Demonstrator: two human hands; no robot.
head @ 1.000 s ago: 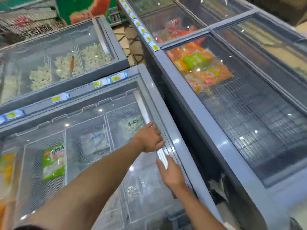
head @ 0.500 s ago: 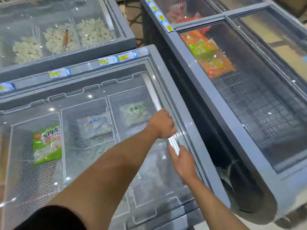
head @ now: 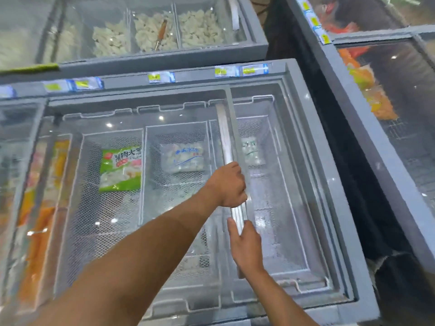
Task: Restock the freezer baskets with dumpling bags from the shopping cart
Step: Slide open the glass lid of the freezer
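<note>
Head view showed both hands on the metal handle (head: 227,147) of a chest freezer's sliding glass lid (head: 131,184). Left hand (head: 227,184) had its fingers curled round the handle; right hand (head: 246,245) lay just below, fingers straight against it. Beneath the glass, a green dumpling bag (head: 121,170) and a white bag (head: 183,156) lay in neighbouring wire baskets (head: 110,220).

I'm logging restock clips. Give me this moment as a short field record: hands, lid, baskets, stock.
left hand: grips the lid handle
right hand: fingers straight against the handle's near end
lid: glass covers the left and middle baskets; right basket partly uncovered
stock: green bag in left basket, white bag in middle, pale bag in right
cart: not in view
</note>
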